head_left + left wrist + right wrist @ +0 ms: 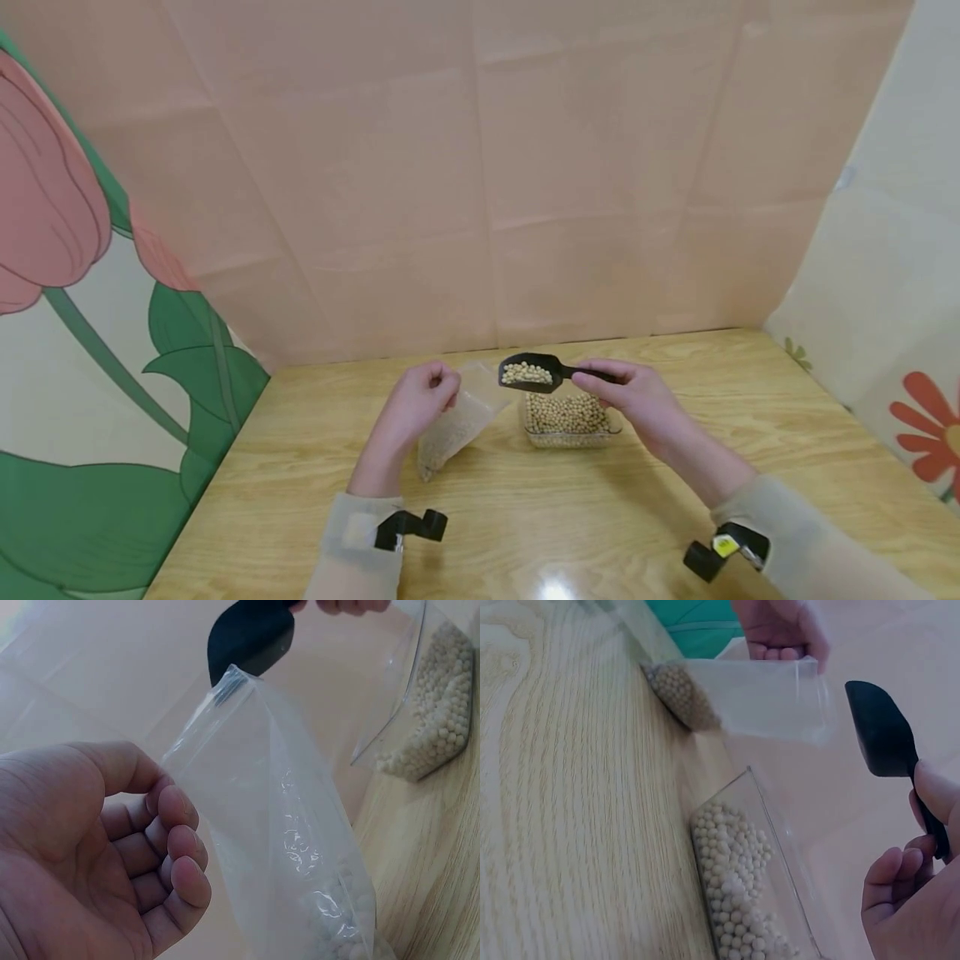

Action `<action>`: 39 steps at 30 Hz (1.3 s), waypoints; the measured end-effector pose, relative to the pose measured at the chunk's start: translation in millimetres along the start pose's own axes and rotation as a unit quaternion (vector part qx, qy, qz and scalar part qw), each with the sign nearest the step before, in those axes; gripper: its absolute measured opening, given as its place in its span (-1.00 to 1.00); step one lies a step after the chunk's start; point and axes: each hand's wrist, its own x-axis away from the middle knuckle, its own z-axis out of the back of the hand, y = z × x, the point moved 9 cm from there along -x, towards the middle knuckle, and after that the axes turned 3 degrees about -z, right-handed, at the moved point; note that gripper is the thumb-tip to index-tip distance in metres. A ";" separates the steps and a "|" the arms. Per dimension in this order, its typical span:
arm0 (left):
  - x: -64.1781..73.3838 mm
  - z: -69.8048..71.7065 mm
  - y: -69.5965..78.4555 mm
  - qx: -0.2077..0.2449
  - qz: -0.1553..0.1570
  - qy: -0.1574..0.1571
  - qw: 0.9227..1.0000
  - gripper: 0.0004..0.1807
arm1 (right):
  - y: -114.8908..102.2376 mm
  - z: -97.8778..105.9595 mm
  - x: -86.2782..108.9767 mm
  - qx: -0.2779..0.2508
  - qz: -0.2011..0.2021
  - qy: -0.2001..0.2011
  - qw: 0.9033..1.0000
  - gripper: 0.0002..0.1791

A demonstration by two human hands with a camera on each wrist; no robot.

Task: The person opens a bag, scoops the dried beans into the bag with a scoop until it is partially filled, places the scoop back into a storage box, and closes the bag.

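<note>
My right hand [637, 396] grips the handle of a black scoop [557, 372], thumb on top. Pale round beans [525, 372], like soybeans, lie in its bowl. The scoop hovers above and left of a clear plastic box [784, 847] that holds many of the same beans [731, 892]. With curled fingers, my left hand [426, 396] pinches the upper edge of a clear plastic bag [247, 772]. The bag stands upright on the table, some beans [679, 694] in its bottom. In the left wrist view, the scoop's bowl [251, 641] appears just beyond the bag's mouth.
The wooden table [480, 517] runs back to a pink sheet [480, 208]. A wall with painted tulips [52, 183] rises at the left, and a pale wall with a red flower [926, 433] at the right. Black devices [408, 527] are strapped to both sleeves.
</note>
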 end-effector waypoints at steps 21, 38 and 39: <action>-1.6 -0.1 -2.2 0.001 0.008 0.001 1.000 -0.71 | -23.7 -20.5 -2.7 0.084 0.003 0.016 0.996 -0.44; -0.8 0.3 -1.0 0.002 0.015 0.000 1.000 -0.69 | -62.8 -33.3 2.2 0.210 0.119 0.023 0.970 -0.65; -0.8 0.4 -1.0 0.002 0.016 0.000 1.000 -0.70 | -64.2 -33.7 2.5 0.214 0.123 0.023 0.969 -0.66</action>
